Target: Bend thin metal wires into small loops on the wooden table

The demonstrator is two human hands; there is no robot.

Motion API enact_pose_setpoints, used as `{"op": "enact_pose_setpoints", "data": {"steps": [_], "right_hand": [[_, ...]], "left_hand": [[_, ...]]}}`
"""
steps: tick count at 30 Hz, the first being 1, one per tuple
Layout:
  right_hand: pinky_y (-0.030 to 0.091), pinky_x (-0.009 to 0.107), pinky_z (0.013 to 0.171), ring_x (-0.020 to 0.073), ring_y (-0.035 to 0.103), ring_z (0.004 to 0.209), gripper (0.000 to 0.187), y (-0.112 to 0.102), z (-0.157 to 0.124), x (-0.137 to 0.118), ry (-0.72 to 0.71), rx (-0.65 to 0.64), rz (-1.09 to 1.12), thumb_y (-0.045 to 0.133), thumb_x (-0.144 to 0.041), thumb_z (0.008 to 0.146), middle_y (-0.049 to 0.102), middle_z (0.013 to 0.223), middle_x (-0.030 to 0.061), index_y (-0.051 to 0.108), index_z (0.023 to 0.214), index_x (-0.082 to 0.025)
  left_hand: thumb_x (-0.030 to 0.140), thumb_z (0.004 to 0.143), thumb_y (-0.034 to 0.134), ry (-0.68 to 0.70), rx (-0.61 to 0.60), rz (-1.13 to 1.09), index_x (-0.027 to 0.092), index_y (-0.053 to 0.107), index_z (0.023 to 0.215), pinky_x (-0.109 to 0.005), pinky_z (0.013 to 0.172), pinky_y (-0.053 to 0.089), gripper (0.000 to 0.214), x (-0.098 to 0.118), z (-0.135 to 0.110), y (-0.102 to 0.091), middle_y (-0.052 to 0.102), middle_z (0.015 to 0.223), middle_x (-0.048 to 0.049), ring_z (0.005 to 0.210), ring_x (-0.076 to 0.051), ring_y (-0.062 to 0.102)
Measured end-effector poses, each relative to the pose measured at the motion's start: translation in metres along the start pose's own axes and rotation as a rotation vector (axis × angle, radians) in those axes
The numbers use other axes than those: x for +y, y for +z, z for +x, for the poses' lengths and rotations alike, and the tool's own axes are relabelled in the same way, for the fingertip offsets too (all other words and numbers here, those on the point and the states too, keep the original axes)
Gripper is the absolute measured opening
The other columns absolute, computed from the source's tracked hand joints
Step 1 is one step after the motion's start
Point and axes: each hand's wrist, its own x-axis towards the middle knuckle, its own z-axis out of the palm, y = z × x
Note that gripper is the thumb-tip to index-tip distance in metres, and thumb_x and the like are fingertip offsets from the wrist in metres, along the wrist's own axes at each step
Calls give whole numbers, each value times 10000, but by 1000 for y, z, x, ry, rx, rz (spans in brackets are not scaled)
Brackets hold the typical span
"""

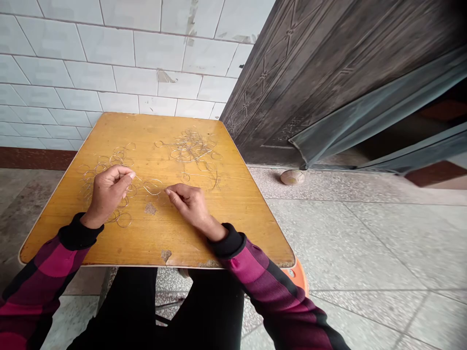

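Observation:
A thin looped wire (pixel 152 187) spans the gap between my two hands, just above the tabletop. One end is pinched between the thumb and forefinger of my left hand (pixel 111 193). The fingers of my right hand (pixel 190 204) are closed close to the loop's other side, and seem to pinch it. Several similar wire loops (pixel 124 219) lie around and under my left hand, partly hidden by it. Farther back on the right rests a tangled pile of wire loops (pixel 191 146), with a few loose strands trailing toward me.
The yellow wooden table (pixel 233 228) has chipped spots near its front edge. A white tiled wall (pixel 109 43) stands behind it. On the right are a dark carved door (pixel 284 73), a grey-green curtain (pixel 339 121), a roundish object (pixel 292 177) on the floor and an orange stool (pixel 301 277).

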Motion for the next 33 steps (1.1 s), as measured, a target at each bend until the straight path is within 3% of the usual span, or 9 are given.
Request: {"op": "enact_pose_setpoints", "data": {"steps": [6, 12, 24, 33], "right_hand": [[382, 252, 530, 97, 478, 519, 313, 5, 2, 5, 205, -28, 357, 536, -453, 891, 524, 585, -18, 627, 763, -182], [380, 218, 471, 67, 458, 458, 306, 4, 4, 4, 330, -24, 579, 617, -470, 813, 526, 546, -46, 620, 750, -171], [363, 207, 445, 52, 439, 422, 265, 1, 7, 2, 378, -11, 659, 632, -420, 798, 543, 521, -53, 638, 730, -164], [375, 206, 453, 57, 451, 437, 288, 1, 5, 0, 325, -9, 606, 642, -440, 803, 529, 524, -52, 625, 719, -165]], "left_hand": [[267, 790, 625, -57, -13, -59, 174, 631, 736, -189, 359, 317, 107, -4, 1, 1, 454, 448, 73, 365, -62, 406], [268, 783, 636, -63, 1, -42, 173, 630, 724, -189, 354, 315, 112, -4, 2, 1, 457, 445, 73, 369, -65, 410], [243, 801, 608, -32, -34, 58, 171, 625, 719, -187, 377, 316, 110, 1, 1, 0, 450, 431, 78, 363, -56, 407], [254, 775, 625, -155, -24, -72, 172, 624, 703, -188, 348, 303, 109, -3, 4, 1, 452, 458, 68, 369, -60, 389]]}}
